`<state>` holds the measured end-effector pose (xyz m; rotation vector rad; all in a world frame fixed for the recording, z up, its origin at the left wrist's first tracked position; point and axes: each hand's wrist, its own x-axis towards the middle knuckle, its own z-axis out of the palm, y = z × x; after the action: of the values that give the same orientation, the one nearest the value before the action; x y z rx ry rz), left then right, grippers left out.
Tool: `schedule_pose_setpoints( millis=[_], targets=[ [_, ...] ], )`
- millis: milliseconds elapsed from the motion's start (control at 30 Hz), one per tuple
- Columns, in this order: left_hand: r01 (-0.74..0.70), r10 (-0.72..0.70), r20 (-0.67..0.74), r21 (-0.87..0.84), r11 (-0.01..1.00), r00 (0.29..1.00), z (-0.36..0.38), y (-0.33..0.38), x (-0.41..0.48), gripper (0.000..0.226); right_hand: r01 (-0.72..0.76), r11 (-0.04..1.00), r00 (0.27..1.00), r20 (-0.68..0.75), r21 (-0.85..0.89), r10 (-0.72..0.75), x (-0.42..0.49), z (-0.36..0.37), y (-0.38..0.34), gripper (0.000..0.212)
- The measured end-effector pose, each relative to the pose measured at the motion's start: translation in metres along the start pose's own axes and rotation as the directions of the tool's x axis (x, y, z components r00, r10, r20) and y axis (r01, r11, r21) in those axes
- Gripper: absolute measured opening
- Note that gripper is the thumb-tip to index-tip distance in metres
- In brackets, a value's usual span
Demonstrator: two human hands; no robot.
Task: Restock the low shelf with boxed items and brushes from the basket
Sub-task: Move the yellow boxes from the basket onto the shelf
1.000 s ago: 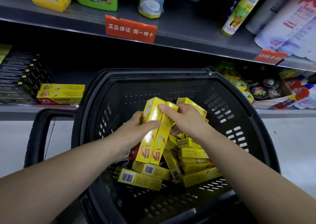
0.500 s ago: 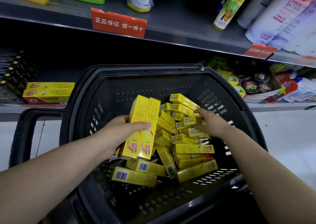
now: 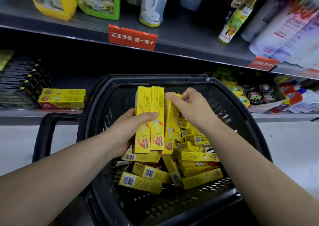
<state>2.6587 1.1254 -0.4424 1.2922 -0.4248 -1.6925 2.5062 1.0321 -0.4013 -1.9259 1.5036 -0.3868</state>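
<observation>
A black plastic basket [image 3: 248,108] stands in front of the low shelf [image 3: 20,117] and holds several yellow boxes [image 3: 198,167] in a loose pile. My left hand [image 3: 127,130] grips two yellow boxes [image 3: 149,108] side by side, upright above the pile. My right hand [image 3: 191,106] pinches the top of a third yellow box [image 3: 171,120] and holds it against the other two. Two yellow boxes [image 3: 62,99] lie stacked on the low shelf at the left. No brushes can be made out in the basket.
Dark slim packs [image 3: 19,84] fill the low shelf's far left. Round tins and bright packets [image 3: 262,96] sit on the shelf at the right. The upper shelf [image 3: 189,41] carries bottles and red price tags. The basket's handle [image 3: 46,136] sticks out to the left.
My right hand left the pile at the basket's right, came up with another yellow box and brought it beside the two in my left hand. My left hand lifted slightly.
</observation>
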Motion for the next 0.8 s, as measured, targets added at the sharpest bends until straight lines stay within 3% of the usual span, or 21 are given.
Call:
schedule_pose_setpoints(
  millis=[200,333,433,500,633,800],
  targets=[
    [0.04,-0.042,0.045,0.047,0.998,0.998,-0.02,0.014,-0.02,0.056,-0.259,0.949,0.943,0.259,0.18,0.209,0.004,0.019,-0.037,0.069],
    [0.026,-0.036,0.097,0.101,0.995,0.995,-0.045,0.039,-0.037,0.045,-0.345,0.88,0.869,0.465,0.327,0.168,0.014,0.022,-0.064,0.061],
    [0.02,-0.024,0.012,0.227,0.974,1.0,-0.078,0.063,-0.051,0.023,-0.336,0.861,0.847,0.523,0.382,0.099,0.025,0.031,-0.086,0.053],
    [0.061,-0.055,-0.031,0.247,0.967,0.998,-0.11,0.081,-0.063,0.034,-0.321,0.861,0.848,0.525,0.395,0.076,0.033,0.042,-0.103,0.034],
    [0.142,-0.117,-0.116,0.237,0.961,0.986,-0.189,0.102,-0.084,0.056,-0.322,0.844,0.846,0.531,0.428,0.054,0.055,0.078,-0.137,0.033],
    [0.114,-0.053,-0.332,0.167,0.979,0.942,-0.266,0.099,-0.082,0.036,-0.314,0.842,0.812,0.583,0.44,-0.001,0.085,0.146,-0.167,0.023]
  ],
)
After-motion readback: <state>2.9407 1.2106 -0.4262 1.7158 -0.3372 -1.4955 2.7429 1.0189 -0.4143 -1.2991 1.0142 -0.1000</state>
